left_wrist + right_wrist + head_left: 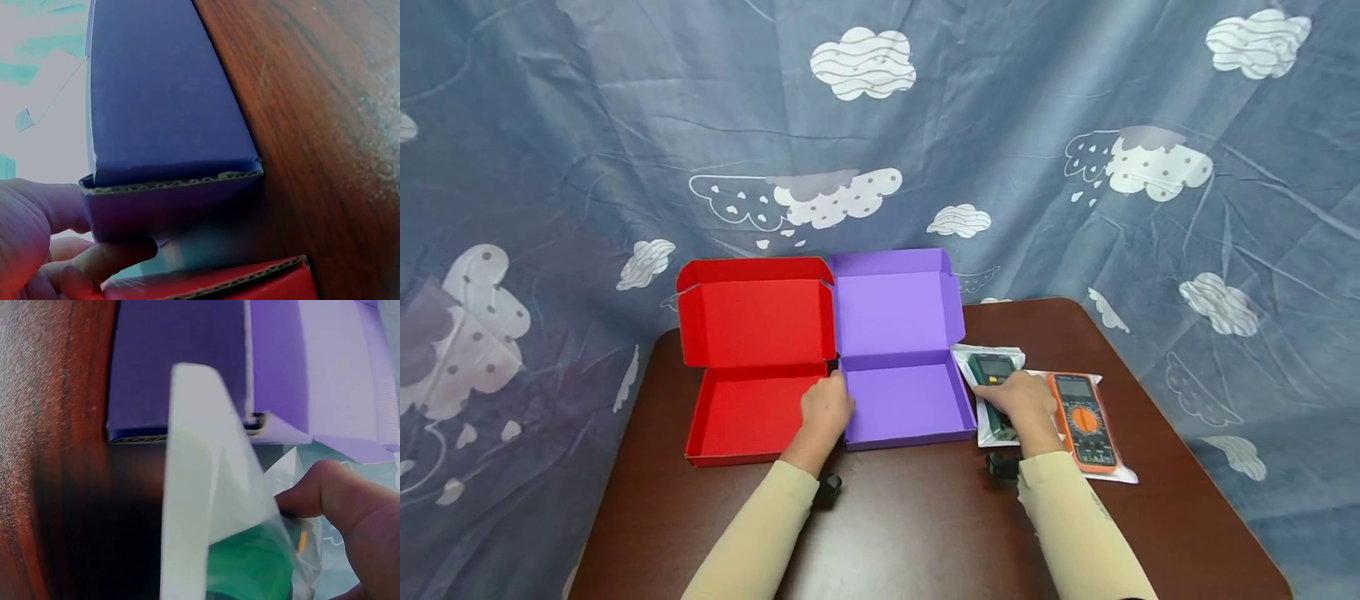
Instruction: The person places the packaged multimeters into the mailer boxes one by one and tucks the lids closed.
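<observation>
My left hand [827, 406] pinches the left side wall of the open purple box [910, 404], with curled fingers on its outer face in the left wrist view. To the right of that box, my right hand [1028, 400] grips a green multimeter [995, 367] in a clear and white plastic bag. The bag's white edge [190, 475] stands up in front of the purple box in the right wrist view. My palm and fingers cover part of the meter.
An open red box [752, 408] stands left of the purple one, both lids raised at the back. An orange multimeter [1084, 421] in a plastic bag lies to the right on the brown table [910, 533]. Behind hangs a blue cloud-patterned curtain [1000, 125].
</observation>
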A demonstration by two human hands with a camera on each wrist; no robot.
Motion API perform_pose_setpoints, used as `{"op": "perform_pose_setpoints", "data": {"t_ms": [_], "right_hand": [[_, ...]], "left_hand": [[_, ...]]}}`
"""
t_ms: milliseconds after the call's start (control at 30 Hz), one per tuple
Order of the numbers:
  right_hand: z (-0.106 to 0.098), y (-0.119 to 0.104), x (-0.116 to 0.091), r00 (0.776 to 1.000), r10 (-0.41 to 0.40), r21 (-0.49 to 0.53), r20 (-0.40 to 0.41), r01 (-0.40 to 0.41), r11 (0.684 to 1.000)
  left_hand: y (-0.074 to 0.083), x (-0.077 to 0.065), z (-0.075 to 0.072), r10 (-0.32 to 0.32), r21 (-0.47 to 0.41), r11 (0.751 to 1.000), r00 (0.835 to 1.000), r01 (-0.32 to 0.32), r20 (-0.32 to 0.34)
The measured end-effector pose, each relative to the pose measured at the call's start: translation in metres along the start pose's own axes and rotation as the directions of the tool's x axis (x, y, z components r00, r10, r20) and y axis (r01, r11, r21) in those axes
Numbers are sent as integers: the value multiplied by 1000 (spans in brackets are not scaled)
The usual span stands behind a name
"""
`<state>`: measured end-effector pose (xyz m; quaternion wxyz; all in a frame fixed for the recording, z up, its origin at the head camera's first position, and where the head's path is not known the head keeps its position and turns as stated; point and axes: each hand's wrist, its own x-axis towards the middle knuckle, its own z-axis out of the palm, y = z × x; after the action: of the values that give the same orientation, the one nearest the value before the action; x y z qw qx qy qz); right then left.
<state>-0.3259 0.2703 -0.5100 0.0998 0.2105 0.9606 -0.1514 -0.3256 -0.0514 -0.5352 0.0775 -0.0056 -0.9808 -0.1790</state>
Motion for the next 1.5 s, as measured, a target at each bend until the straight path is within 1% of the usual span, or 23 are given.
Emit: {"op": "perform_pose_setpoints", "data": {"t_ms": [233, 433, 733, 1000, 1200, 1367, 1500], "right_hand": [[-9, 1, -6, 1000, 6, 34, 10, -6, 999], [-16, 2, -12, 1000, -1, 36, 5, 1, 999], [-19, 2, -24, 1000, -8, 50, -4, 8, 999], [-16, 8, -34, 1000, -21, 51, -14, 22, 998], [-17, 6, -40, 999, -37, 60, -35, 39, 997], [-20, 1, -47, 998, -56, 51, -42, 58, 997], [-21, -3, -52, 993, -98, 38, -66, 100, 994]], "left_hand": [[-1, 4, 0, 5, 9, 1000, 1000, -5, 11], [-1, 5, -2, 16, 2, 1000, 1000, -16, 22], [-2, 4, -3, 27, -6, 1000, 999, -27, 28], [-1, 4, -4, 13, -11, 1000, 999, -12, 47], [-1, 4, -5, 13, -4, 1000, 999, -12, 49], [0, 4, -6, 7, -8, 1000, 998, -6, 65], [0, 3, -5, 11, -3, 1000, 997, -11, 71]]}}
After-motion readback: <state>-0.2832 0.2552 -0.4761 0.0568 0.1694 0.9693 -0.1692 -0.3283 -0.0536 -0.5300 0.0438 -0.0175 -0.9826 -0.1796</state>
